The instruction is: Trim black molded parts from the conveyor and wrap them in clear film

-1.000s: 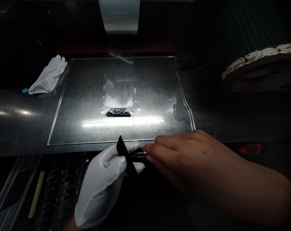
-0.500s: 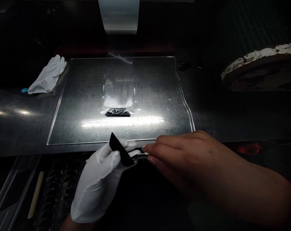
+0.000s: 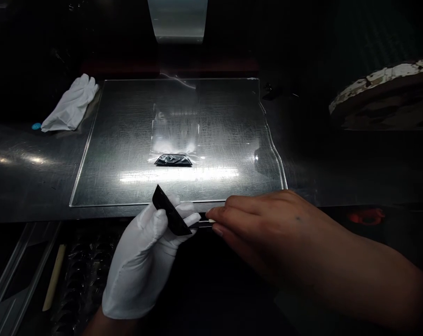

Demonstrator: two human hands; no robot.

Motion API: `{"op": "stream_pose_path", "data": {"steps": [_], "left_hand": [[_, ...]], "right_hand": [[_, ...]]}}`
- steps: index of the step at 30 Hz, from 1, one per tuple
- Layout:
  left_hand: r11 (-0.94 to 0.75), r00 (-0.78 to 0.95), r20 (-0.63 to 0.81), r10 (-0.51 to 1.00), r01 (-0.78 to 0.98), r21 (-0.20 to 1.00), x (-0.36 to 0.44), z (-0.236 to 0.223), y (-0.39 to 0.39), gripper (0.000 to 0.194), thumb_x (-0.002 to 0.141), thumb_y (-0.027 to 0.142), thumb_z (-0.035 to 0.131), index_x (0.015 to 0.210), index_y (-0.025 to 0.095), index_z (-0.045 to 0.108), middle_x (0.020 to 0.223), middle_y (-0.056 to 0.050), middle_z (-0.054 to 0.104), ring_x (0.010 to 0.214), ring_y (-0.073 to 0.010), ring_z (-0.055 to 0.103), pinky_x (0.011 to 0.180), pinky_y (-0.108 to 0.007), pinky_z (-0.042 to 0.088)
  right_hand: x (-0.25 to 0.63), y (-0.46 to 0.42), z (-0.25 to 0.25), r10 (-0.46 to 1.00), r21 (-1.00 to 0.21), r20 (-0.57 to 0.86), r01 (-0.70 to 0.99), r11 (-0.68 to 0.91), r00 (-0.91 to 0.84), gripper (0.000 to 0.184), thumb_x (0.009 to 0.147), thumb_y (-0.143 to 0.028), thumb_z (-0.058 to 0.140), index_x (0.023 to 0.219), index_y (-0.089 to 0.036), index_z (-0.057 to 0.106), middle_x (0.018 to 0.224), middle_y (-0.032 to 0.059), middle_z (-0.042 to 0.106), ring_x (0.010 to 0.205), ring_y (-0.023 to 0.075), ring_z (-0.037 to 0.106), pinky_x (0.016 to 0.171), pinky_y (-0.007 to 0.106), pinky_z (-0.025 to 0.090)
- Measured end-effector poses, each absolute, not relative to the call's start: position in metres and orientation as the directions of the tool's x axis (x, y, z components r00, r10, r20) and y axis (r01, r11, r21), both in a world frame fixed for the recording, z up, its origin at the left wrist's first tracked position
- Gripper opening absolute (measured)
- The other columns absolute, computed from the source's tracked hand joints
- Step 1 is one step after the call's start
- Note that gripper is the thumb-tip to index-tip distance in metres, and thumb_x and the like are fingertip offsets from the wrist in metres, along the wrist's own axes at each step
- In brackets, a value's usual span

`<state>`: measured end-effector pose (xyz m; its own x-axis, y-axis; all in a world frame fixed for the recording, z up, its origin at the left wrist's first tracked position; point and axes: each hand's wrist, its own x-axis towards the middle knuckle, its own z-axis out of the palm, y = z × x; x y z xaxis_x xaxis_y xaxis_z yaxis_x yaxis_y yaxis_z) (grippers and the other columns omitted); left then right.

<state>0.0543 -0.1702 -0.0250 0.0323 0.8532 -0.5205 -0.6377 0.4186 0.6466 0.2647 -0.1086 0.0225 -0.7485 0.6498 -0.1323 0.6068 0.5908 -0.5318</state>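
In a white glove, my left hand (image 3: 139, 261) is closed on a small flat black piece (image 3: 172, 211), shaped like a trapezoid and tilted between thumb and fingers. My bare right hand (image 3: 257, 224) pinches a slim tool with a narrow metallic end (image 3: 205, 224); its exact kind is hard to see. That end points left, at the lower right edge of the black piece; whether they touch I cannot tell. Beyond my hands, a similar black piece in a clear film pouch (image 3: 173, 160) lies on the transparent sheet (image 3: 225, 144).
An empty white glove (image 3: 70, 103) lies left of the sheet, beside a small blue disc (image 3: 36, 126). Below the bench edge are a clear tray of dark rounded parts (image 3: 74, 280) and a pale stick (image 3: 53, 278). A red object (image 3: 366, 216) sits at right.
My left hand and the black piece have shifted slightly left and up. My right hand keeps its pinch on the tool. The whole view has moved a little.
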Motion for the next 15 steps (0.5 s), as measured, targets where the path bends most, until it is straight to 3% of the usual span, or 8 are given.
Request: {"op": "stream_pose_path", "data": {"steps": [7, 12, 15], "left_hand": [[0.436, 0.018, -0.532, 0.847, -0.597, 0.674, 0.0517, -0.0259, -0.1702, 0.023, 0.1, 0.033, 0.065, 0.104, 0.017, 0.079, 0.108, -0.009, 0.079, 0.106, -0.0258, 0.076, 0.098, -0.035, 0.061], [0.441, 0.031, -0.524, 0.851, -0.583, 0.682, 0.0513, -0.0259, -0.1697, 0.025, 0.102, 0.033, 0.062, 0.105, 0.016, 0.078, 0.11, -0.011, 0.078, 0.106, -0.0259, 0.075, 0.099, -0.036, 0.061], [0.45, 0.032, -0.533, 0.846, -0.579, 0.68, 0.0512, -0.0256, -0.1697, 0.024, 0.101, 0.033, 0.063, 0.104, 0.014, 0.078, 0.111, -0.012, 0.078, 0.105, -0.0263, 0.075, 0.097, -0.035, 0.061]], "right_hand": [[0.2642, -0.1079, 0.0206, 0.637, -0.534, -0.146, 0.602, 0.593, -0.757, 0.025, 0.11, -0.035, 0.049, 0.101, -0.025, 0.07, 0.077, -0.0044, 0.065, 0.057, 0.0138, 0.053, 0.056, 0.028, 0.045], [0.2653, -0.1084, 0.0208, 0.638, -0.508, -0.143, 0.61, 0.609, -0.756, 0.027, 0.111, -0.035, 0.049, 0.095, -0.024, 0.068, 0.078, -0.004, 0.065, 0.056, 0.0135, 0.051, 0.056, 0.029, 0.044], [0.2656, -0.1087, 0.0204, 0.629, -0.502, -0.154, 0.609, 0.614, -0.762, 0.017, 0.107, -0.029, 0.056, 0.096, -0.025, 0.069, 0.077, -0.0042, 0.064, 0.056, 0.0144, 0.05, 0.054, 0.029, 0.042]]}}
